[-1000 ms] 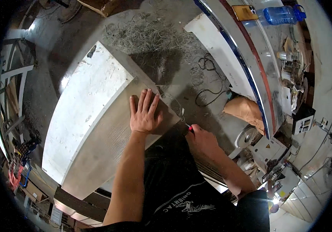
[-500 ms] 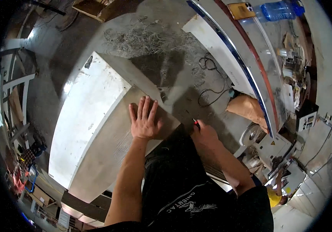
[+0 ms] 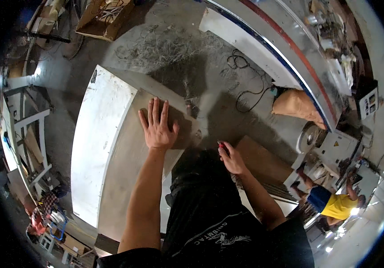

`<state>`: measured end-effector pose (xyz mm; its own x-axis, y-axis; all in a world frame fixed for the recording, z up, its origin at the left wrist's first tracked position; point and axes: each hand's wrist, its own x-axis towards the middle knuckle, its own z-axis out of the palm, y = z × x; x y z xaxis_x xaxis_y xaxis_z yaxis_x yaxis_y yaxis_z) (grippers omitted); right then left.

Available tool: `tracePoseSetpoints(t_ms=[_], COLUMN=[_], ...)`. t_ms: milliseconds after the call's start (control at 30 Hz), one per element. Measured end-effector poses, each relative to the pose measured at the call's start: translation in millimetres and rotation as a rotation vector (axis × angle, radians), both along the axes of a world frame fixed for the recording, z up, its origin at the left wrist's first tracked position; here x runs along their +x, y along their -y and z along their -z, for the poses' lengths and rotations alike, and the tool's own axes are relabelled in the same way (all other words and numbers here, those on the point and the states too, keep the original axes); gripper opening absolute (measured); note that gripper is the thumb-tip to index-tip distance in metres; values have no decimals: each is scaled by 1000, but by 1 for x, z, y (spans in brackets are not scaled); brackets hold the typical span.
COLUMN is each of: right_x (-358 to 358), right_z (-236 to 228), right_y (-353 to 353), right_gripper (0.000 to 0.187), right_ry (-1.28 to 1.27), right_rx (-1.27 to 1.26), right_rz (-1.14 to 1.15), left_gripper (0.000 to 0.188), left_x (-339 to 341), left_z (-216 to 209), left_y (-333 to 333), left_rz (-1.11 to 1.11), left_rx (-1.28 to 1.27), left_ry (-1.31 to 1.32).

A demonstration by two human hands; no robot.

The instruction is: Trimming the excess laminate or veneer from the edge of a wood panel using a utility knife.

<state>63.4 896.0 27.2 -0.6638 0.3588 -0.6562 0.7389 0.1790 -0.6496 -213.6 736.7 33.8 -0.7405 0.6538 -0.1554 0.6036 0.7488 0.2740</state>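
Note:
My left hand [image 3: 158, 134] lies flat with fingers spread on a grey-brown board surface [image 3: 122, 178]. That surface meets a long white panel face [image 3: 96, 143] along a raised edge to its left; together they look like one large boxy piece. My right hand [image 3: 232, 161], off the board's near right end, is closed around a small red-and-black handled tool [image 3: 221, 144]. Its handle end shows above the fingers; the tool's exact kind cannot be made out. The rest of its handle is hidden in my grip.
Wiry shavings [image 3: 165, 47] and a black cable [image 3: 250, 91] lie on the floor ahead. A long workbench [image 3: 286, 49] curves along the right, with a brown sack [image 3: 297, 107] near its end. One person in yellow [image 3: 337, 205] is at right; another [image 3: 37, 219] is at left.
The view has shifted, bringing the person in yellow more fully into sight. My left hand stays flat on the board. My right hand still grips the tool, now turned with its thumb side up.

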Motion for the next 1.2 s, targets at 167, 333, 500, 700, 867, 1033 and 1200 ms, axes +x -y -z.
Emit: tracePoseSetpoints(t_ms=[167,333,500,700,867,1033,1200], right_x=[25,-1,-47,-64,-89,-66,-80], right_z=[26,41,39,57,56,39,36], right_y=[39,63,72,68,-25,21,25], right_gripper=[46,28,12,18,18,28,23], right_ry=[-196,-327,-658,-579,-404,-496,-549], right_rx=[-23,148,487,745,854,861,932], right_rz=[375,347,195,-119,212,-195,-211], left_gripper=[75,72,67,63,63,62,61], left_x=[5,8,10,10,12,8,5], left_z=[-1,11,20,29,28,29,27], left_y=[-12,-7,-8,-5,-2,1,3], left_rz=[17,67,114,90,97,81,72], left_rx=[8,99,110,111,140,122,150], left_ry=[-64,-179,-254,-220,-217,-224,-224])
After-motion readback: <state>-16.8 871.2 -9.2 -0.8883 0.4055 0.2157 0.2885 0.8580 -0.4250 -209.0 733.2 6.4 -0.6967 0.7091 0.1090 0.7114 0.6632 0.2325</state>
